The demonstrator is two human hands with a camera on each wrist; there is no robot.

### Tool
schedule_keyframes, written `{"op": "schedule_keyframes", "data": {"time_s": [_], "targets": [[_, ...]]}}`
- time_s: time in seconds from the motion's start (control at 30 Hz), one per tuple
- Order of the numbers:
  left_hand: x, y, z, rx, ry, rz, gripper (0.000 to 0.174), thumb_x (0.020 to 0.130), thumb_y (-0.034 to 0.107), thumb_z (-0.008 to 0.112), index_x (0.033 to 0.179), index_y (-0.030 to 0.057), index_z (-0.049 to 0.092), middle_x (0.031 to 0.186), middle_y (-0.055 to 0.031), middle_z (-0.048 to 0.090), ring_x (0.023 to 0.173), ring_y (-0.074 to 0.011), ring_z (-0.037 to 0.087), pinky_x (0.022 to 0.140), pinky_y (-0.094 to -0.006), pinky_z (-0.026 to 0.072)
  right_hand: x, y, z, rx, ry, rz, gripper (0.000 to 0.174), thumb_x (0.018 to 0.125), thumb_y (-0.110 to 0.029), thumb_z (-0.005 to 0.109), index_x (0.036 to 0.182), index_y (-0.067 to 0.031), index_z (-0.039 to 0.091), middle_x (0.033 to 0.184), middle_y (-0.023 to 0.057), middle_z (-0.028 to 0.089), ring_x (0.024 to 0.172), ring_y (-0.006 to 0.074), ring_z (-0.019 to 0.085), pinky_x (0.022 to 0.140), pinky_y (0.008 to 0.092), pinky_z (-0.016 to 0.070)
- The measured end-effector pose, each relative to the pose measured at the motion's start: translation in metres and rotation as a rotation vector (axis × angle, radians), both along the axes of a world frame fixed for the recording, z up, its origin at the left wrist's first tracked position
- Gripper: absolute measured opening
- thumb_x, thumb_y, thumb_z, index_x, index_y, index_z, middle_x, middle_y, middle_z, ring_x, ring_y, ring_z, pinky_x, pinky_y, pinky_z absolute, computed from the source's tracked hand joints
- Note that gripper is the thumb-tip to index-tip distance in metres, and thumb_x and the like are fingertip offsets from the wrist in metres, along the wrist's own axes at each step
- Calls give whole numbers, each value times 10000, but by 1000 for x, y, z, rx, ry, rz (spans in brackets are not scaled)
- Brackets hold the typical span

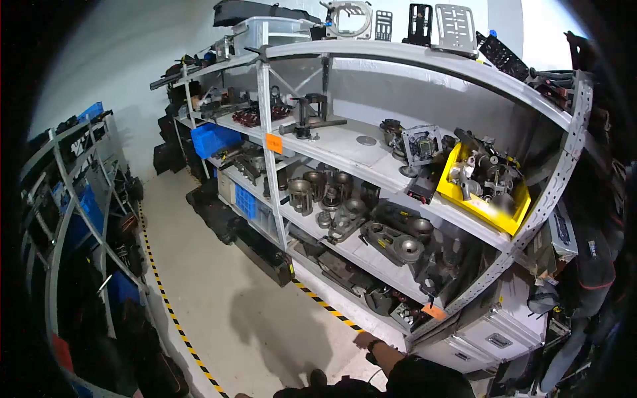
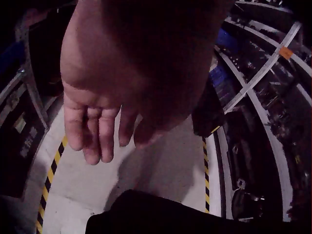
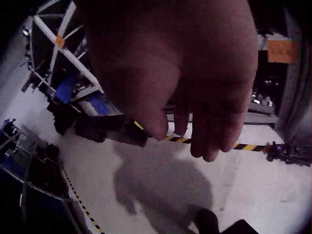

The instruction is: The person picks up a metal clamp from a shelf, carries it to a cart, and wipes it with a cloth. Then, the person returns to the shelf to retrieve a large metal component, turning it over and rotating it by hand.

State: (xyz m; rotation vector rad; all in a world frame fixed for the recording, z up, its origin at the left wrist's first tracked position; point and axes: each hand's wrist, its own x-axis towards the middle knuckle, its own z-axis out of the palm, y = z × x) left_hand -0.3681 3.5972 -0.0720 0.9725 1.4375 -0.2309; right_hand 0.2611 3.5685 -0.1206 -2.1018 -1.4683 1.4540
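My right hand [image 1: 364, 340] hangs low beside the shelving, a dark band on its wrist, over the floor near the striped tape. In the right wrist view, the same hand [image 3: 209, 107] holds nothing, and its fingers hang loosely downward. My left hand [image 2: 97, 112] hangs over the aisle floor with relaxed, slightly bent fingers and nothing in them. Only a sliver of it shows at the bottom edge of the head view. Nearest the right hand is the grey metal shelf rack [image 1: 464, 305], which carries metal parts on several levels.
A yellow bin [image 1: 453, 192] full of metal parts sits on the middle shelf. Metal cups [image 1: 300, 197] and castings stand below it. Silver cases [image 1: 497, 338] lie at the right. A long black case [image 1: 262, 255] rests on the floor. Another rack [image 1: 99, 232] lines the left side.
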Motion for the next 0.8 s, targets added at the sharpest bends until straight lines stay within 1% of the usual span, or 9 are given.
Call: {"op": "schedule_keyframes", "data": {"time_s": [0.07,0.17,0.47,0.53,0.6,0.63,0.7,0.77,0.8], "targets": [[1,20,-9,-41,7,-37,273,933,249,542,1118,61,610,859,-165,675,648,-258,615,537,-390,493,-11,48,-4,60,-91,41,306,885,-379,607,865,-85,691,739,48,688,566,173,626,490,317,499],[7,74,-71,-111,-41,-27,252,947,232,523,1103,58,619,874,-172,681,648,-257,633,538,-377,506,-32,94,60,-132,28,47,368,875,-401,623,984,-55,684,806,45,694,653,166,642,562,309,528],[72,213,-33,-124,147,-235,321,986,194,449,1198,15,609,949,-193,703,722,-294,690,627,-405,569,8,168,97,-213,200,-220,454,882,-460,618,1101,-63,651,974,53,693,711,143,632,602,284,530],[56,251,-75,83,-171,-112,231,873,287,649,992,89,659,798,-155,670,669,-292,624,563,-466,505,37,189,87,-216,102,-206,443,895,-452,604,1081,-52,650,927,56,697,665,142,623,591,275,532],[73,305,-85,20,41,-82,269,856,289,685,1042,98,649,807,-163,674,655,-294,624,587,-490,519,64,201,77,-147,75,-301,455,905,-450,591,1074,-31,646,901,65,704,654,143,640,573,274,533],[80,333,-82,-46,49,-109,292,842,287,705,1049,91,644,815,-167,676,666,-285,631,604,-495,523,74,208,60,-48,85,-398,443,884,-390,645,928,49,685,794,105,702,574,183,635,498,349,514],[85,392,-76,-107,57,-152,317,827,285,725,1056,84,638,824,-171,679,677,-276,639,620,-499,526,76,229,93,-177,129,-539,391,902,-348,629,1018,22,680,792,97,699,550,178,622,452,328,495],[78,450,-70,-493,-568,-45,320,988,188,446,1193,2,608,972,-209,696,724,-301,689,634,-413,574,84,246,92,-226,185,-492,305,944,-255,569,1159,-51,643,851,79,684,552,180,614,443,313,490],[93,477,-74,-501,-562,-60,320,988,188,446,1193,2,608,972,-209,696,724,-301,689,634,-413,574,98,254,60,-229,189,-509,305,944,-255,569,1159,-51,643,851,79,684,552,180,614,443,313,490]]}}
